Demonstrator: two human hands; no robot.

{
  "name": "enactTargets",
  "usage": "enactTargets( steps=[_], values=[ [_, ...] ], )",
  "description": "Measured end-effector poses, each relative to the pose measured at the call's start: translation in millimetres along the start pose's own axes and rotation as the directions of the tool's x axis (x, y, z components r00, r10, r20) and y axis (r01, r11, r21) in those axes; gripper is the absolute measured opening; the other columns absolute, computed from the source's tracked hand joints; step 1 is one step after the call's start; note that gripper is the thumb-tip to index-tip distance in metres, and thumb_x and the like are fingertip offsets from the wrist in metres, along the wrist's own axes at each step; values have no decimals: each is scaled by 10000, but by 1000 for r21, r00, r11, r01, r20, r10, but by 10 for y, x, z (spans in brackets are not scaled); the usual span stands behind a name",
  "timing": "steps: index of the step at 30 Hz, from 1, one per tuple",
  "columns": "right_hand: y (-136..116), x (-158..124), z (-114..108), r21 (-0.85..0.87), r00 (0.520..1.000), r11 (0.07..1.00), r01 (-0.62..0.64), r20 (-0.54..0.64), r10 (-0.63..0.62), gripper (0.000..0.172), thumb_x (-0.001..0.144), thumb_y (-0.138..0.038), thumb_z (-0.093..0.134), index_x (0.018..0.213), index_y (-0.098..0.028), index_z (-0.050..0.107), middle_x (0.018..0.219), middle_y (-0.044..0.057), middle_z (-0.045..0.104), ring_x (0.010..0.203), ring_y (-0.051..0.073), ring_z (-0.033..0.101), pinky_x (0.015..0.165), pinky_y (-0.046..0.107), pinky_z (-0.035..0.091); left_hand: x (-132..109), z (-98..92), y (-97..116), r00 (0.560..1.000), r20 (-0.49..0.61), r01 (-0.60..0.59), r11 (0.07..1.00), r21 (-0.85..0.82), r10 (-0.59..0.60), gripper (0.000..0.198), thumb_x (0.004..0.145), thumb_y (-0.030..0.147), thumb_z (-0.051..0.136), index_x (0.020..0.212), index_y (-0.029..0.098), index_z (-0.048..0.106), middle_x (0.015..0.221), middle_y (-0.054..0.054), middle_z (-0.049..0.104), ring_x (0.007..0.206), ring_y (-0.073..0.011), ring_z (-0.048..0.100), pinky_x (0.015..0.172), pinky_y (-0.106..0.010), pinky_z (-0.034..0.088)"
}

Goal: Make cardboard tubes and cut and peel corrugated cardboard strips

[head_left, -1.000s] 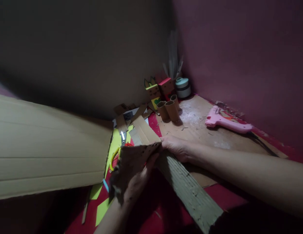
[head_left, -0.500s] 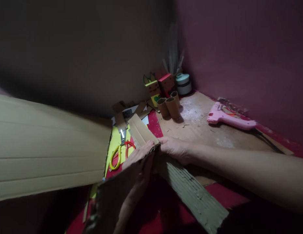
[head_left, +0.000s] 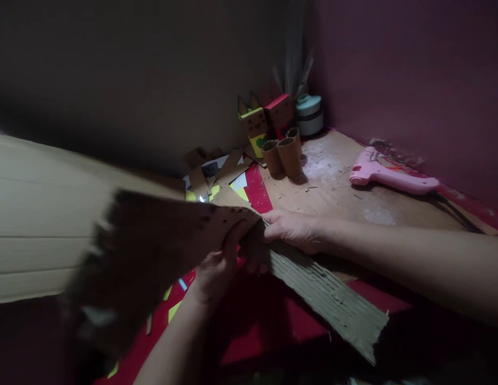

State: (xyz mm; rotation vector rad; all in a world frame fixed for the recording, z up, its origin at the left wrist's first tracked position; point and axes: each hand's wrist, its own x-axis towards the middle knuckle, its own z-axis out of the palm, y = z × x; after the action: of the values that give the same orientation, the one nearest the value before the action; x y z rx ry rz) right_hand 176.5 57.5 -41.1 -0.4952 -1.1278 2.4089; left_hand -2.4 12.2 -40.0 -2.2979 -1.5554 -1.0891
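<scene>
A long piece of corrugated cardboard (head_left: 324, 291) crosses in front of me, bent near its middle. Its ribbed part slants down to the right; the other part spreads to the left, dark and blurred. My left hand (head_left: 219, 267) grips it from below at the bend, thumb pressed on its surface, other fingertips partly showing underneath. My right hand (head_left: 291, 230) is closed on the upper edge just right of the bend. The scissors behind the cardboard are mostly covered; only a bright glint of a blade (head_left: 201, 199) shows.
A pink glue gun (head_left: 393, 174) lies at the right. Three cardboard tubes (head_left: 291, 158) stand near two decorated box figures (head_left: 254, 128) and a lidded container (head_left: 309, 115). Cardboard and paper scraps (head_left: 228, 168) lie at the back. A large cardboard sheet (head_left: 36, 214) fills the left.
The left part of the cardboard has swung up and outward to the left, now covering most of the scissors. My left hand has turned with it. The view has shifted slightly.
</scene>
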Motion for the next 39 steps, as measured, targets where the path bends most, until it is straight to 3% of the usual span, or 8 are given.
enactTargets(
  steps=[4,6,11,16,19,22,29,39],
  values=[
    [-9,8,-3,-29,1000,1000,12,-14,-13,388,619,-6,449,938,-81,658,507,51,646,476,157,602,621,321,523,109,25,80,989,-91,110,987,-114,-120,134,820,220,597,891,211,710,786,7,727,748,-186,676,716,-293,550],
    [-16,11,-8,-32,1000,999,21,-22,-22,359,616,-20,464,909,-83,662,502,47,642,464,153,591,616,315,521,145,28,76,992,-64,99,982,-163,-110,112,814,223,604,819,198,713,736,11,718,684,-168,667,693,-277,549],
    [-11,16,-18,24,999,999,33,-30,-32,371,573,-5,460,874,-106,653,486,15,616,434,137,555,592,295,503,182,49,-18,969,168,-148,971,-186,179,258,844,248,575,1090,206,642,1080,-61,670,993,-201,625,874,-335,520],
    [-19,28,-30,127,989,985,120,-107,-107,443,500,39,487,889,-109,642,558,-13,628,503,115,558,614,241,467,104,105,-22,912,47,-401,909,-117,408,335,905,146,451,1220,163,565,1197,-118,626,1098,-226,591,896,-389,516],
    [-35,32,-21,174,989,974,146,-50,-140,543,435,57,480,930,-99,638,636,3,661,543,127,578,620,249,462,66,123,1,873,44,-483,873,-67,486,377,921,143,415,1288,141,504,1230,-142,606,1154,-234,556,926,-405,494],
    [-36,35,-4,166,989,975,145,-43,-140,570,418,52,461,938,-99,638,626,6,659,518,135,572,595,263,460,46,121,2,888,42,-454,888,-72,458,366,941,162,378,1282,161,511,1232,-121,610,1160,-219,553,943,-396,486],
    [-28,21,45,78,991,997,26,-136,-15,449,434,14,460,831,-94,639,413,-22,532,389,161,520,557,323,481,43,35,52,974,60,-206,967,-151,217,263,883,174,501,1111,203,628,1101,-42,684,1019,-205,639,909,-359,517],
    [-1,12,45,32,985,999,33,-170,-28,356,434,0,457,737,-124,595,370,-38,504,335,124,465,545,310,480,43,7,158,993,46,-106,991,-88,110,253,889,172,502,1068,270,653,1010,16,711,903,-173,668,853,-318,536]
  ],
)
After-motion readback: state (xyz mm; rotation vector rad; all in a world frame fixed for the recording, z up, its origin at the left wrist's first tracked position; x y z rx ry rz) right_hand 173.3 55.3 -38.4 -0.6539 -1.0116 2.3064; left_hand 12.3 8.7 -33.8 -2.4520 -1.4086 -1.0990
